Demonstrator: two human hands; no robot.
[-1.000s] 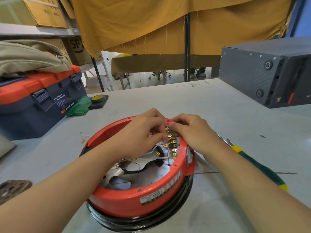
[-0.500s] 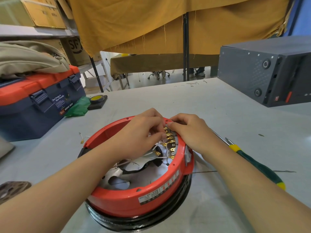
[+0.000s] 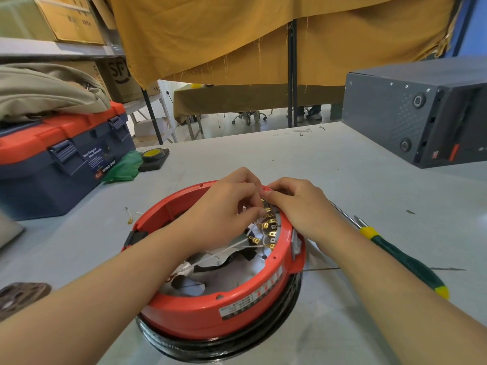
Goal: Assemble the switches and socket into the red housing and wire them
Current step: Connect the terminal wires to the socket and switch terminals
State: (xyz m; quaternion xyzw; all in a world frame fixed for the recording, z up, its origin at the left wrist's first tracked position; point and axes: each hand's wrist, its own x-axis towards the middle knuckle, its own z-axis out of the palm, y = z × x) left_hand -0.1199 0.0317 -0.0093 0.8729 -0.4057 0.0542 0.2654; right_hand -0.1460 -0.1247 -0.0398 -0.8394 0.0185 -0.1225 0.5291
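Observation:
A round red housing [image 3: 200, 312] sits on a coil of black cable [image 3: 237, 343] at the table's near middle. Along its inner right wall runs a row of brass terminals [image 3: 271, 229] with thin white wires [image 3: 226, 250] leading off them. My left hand [image 3: 224, 212] reaches into the housing and pinches a brass terminal at the top of that row. My right hand [image 3: 297, 206] lies over the far right rim, its curled fingers gripping the rim beside the same terminals. What sits under both hands is hidden.
A green and yellow screwdriver [image 3: 395, 256] lies right of the housing. A blue and red toolbox [image 3: 60, 159] stands at left, with green cloth [image 3: 123, 167] and a tape roll [image 3: 152, 154] beside it. A dark grey case [image 3: 421, 111] fills the far right. A loose wire [image 3: 131, 216] lies left.
Both hands stay at the terminal row with only slight finger movement. The view has shifted a little.

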